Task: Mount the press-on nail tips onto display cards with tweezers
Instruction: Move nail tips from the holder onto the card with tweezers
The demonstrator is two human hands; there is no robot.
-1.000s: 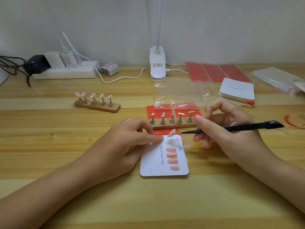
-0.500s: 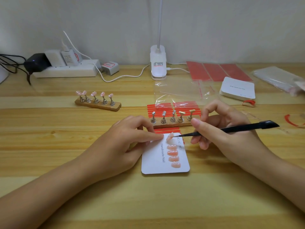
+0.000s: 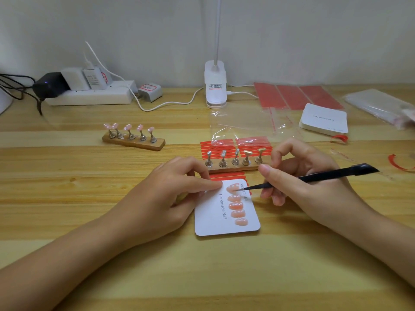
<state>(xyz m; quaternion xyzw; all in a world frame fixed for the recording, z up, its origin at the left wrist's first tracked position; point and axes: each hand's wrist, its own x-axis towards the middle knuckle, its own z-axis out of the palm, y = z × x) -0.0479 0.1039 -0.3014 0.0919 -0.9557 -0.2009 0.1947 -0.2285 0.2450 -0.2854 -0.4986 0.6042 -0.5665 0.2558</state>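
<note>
Seating fifth nail tip (image 3: 233, 188) at top of row on display card (image 3: 211, 223), card flat on worktop (image 3: 89, 198) mid-front. Next, likely: release and press tip down square with the four below. Right hand (image 3: 307, 187) pinching black tweezers (image 3: 314, 177), points at the tip. Left hand (image 3: 170, 196) loosely curled, index fingertip pressing card's top edge beside tip.

The left hand (image 3: 166, 194) hides the display card's (image 3: 226, 225) nine o'clock edge. Small print by the tweezers' (image 3: 310, 177) tip is unreadable. At three o'clock, a plastic bag (image 3: 381, 106) is cropped.
</note>
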